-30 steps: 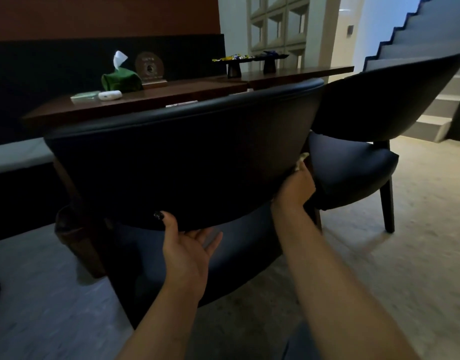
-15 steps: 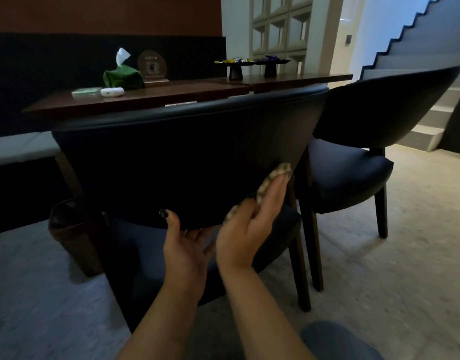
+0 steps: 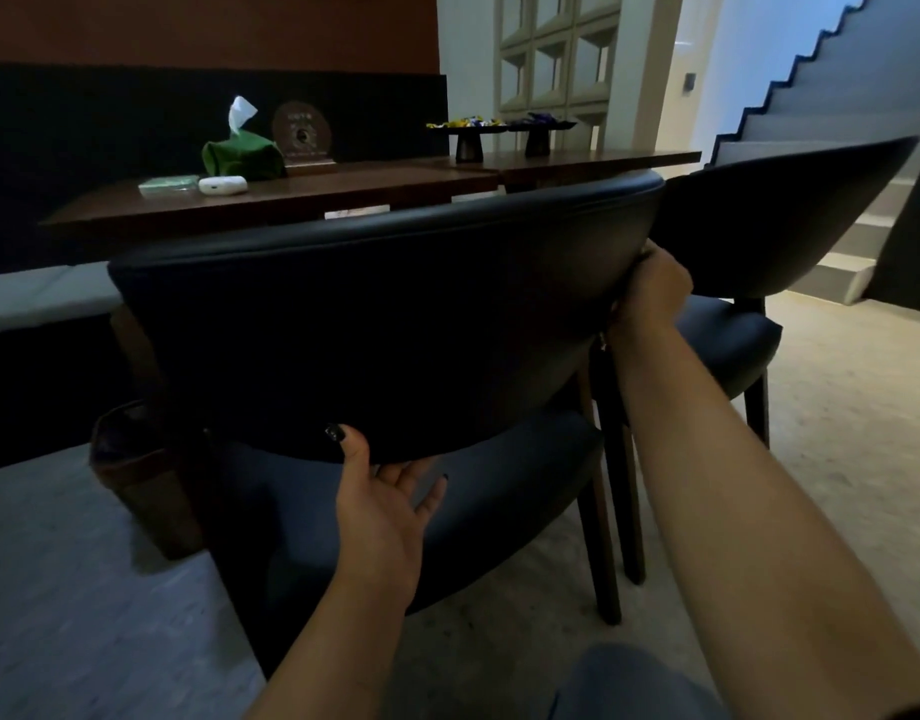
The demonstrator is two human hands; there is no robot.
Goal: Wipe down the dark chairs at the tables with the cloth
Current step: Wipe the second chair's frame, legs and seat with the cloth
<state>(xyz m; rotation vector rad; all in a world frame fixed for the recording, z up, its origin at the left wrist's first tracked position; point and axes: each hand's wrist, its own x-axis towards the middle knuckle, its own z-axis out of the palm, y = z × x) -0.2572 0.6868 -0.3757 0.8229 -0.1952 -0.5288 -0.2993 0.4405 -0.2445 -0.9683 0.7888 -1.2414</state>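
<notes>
Since half a second ago the right hand has swept from the lower middle of the backrest up to its right edge, and the patterned cloth it pressed there is now hidden; whether the curled fingers still hold it cannot be told. The left hand keeps its pinch on the bottom rim of the near chair, thumb on the outer face, fingers beneath. That backrest is a smooth, curved shell of dark leather-like upholstery with a stitched top seam. Right of the right hand stands chair 2, same shape. Beyond lies a polished wooden table.
</notes>
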